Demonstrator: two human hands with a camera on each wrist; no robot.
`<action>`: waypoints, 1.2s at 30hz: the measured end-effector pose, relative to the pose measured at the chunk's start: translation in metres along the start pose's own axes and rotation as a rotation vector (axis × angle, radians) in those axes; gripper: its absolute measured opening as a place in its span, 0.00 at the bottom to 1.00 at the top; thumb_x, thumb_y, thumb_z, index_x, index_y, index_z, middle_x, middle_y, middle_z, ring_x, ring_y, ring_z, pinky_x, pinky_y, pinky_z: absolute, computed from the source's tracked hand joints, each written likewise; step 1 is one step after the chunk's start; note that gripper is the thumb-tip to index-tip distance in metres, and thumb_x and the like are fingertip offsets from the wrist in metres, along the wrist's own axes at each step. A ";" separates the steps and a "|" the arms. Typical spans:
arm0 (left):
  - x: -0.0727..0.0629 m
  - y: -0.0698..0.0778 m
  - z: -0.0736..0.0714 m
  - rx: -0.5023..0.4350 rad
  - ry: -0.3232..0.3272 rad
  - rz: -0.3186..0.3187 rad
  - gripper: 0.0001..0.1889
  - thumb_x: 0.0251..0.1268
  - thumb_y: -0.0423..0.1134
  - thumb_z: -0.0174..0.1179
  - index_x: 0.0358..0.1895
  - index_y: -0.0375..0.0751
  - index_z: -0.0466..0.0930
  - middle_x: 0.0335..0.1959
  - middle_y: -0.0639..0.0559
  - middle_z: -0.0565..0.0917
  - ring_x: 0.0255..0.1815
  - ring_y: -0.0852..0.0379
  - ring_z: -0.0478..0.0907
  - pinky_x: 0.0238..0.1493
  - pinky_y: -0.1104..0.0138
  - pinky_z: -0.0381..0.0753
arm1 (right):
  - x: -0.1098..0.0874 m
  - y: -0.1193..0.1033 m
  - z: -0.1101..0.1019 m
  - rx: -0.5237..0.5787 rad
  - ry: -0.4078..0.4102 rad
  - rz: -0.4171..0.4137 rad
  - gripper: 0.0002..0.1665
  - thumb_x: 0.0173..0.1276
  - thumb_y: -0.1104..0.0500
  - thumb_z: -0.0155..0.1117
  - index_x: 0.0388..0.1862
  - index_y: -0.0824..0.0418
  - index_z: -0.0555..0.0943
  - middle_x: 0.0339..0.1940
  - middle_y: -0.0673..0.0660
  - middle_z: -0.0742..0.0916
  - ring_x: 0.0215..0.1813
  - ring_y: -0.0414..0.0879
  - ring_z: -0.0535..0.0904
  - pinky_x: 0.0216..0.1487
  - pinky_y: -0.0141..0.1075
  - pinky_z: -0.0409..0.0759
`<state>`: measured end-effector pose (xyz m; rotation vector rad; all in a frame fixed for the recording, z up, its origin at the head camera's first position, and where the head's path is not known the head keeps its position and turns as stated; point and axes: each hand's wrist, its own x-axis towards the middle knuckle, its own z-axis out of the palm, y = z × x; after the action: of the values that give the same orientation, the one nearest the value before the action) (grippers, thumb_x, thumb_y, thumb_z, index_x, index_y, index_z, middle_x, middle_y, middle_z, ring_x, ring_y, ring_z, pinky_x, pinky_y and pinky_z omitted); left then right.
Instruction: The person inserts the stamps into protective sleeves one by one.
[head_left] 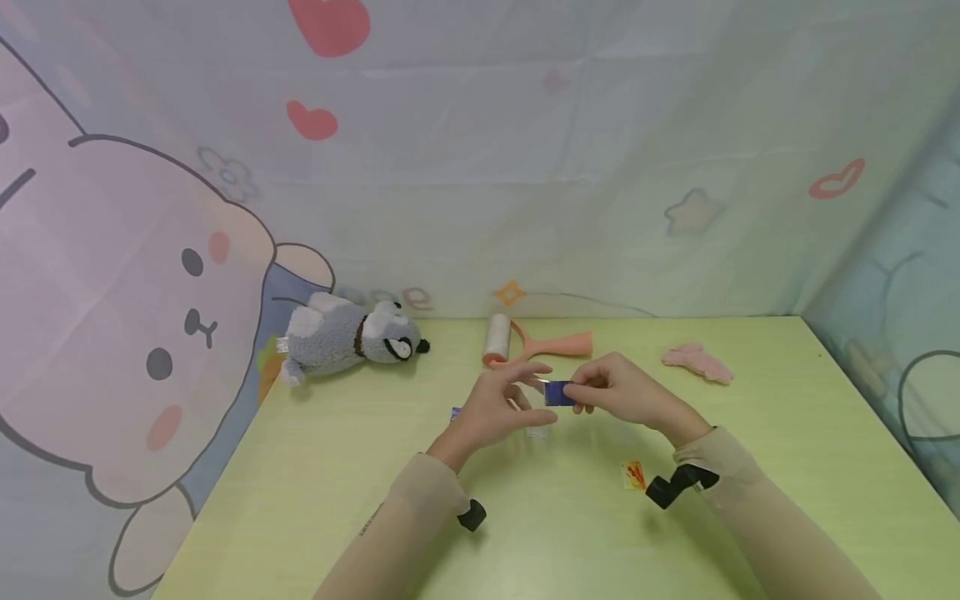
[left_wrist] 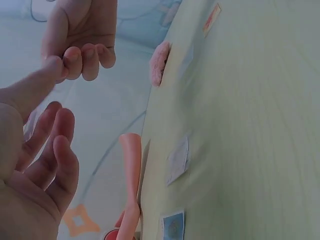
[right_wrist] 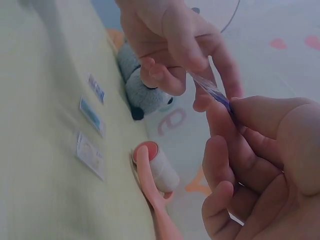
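Note:
Between finger and thumb my right hand [head_left: 618,390] pinches a small, flat blue card [head_left: 557,393]. In the right wrist view a clear plastic strip [right_wrist: 206,84] runs from the blue card [right_wrist: 223,101] towards the other hand. My left hand [head_left: 501,407] is held just left of the card, its thumb and fingers spread apart around that end. The left wrist view shows the left thumb reaching up close to the right fingertips, well away from the other left fingers [left_wrist: 62,130]. Both hands are raised above the table.
Small cards lie on the green table [head_left: 360,500]: a whitish one [head_left: 537,432], a blue one [head_left: 455,412] partly behind the left hand, and an orange-pictured one [head_left: 633,475]. Behind are a grey plush dog [head_left: 330,337], a lint roller [head_left: 551,344] and a pink fuzzy piece [head_left: 697,362].

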<state>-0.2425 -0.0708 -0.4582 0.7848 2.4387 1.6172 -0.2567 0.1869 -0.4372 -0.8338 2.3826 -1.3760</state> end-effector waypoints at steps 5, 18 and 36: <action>0.000 0.002 0.001 0.134 0.029 0.093 0.25 0.62 0.40 0.78 0.63 0.47 0.85 0.48 0.52 0.88 0.27 0.60 0.83 0.36 0.66 0.86 | -0.001 -0.001 0.000 0.039 0.005 0.019 0.16 0.82 0.52 0.62 0.34 0.56 0.88 0.30 0.55 0.89 0.30 0.45 0.77 0.31 0.35 0.70; 0.002 0.001 0.002 0.173 0.063 0.232 0.21 0.61 0.38 0.79 0.58 0.42 0.87 0.48 0.51 0.90 0.25 0.60 0.79 0.35 0.65 0.86 | -0.003 -0.003 -0.002 0.069 -0.007 0.020 0.16 0.82 0.54 0.61 0.35 0.59 0.88 0.27 0.53 0.87 0.25 0.41 0.69 0.27 0.33 0.65; 0.003 0.003 0.002 0.168 0.085 0.239 0.20 0.61 0.39 0.79 0.56 0.45 0.88 0.49 0.53 0.89 0.25 0.61 0.77 0.28 0.69 0.81 | -0.007 0.001 -0.004 0.099 -0.018 -0.027 0.12 0.83 0.58 0.60 0.45 0.62 0.88 0.36 0.65 0.87 0.31 0.44 0.78 0.31 0.33 0.72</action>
<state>-0.2431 -0.0669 -0.4563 1.0926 2.6555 1.5627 -0.2539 0.1943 -0.4362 -0.8504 2.2769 -1.4773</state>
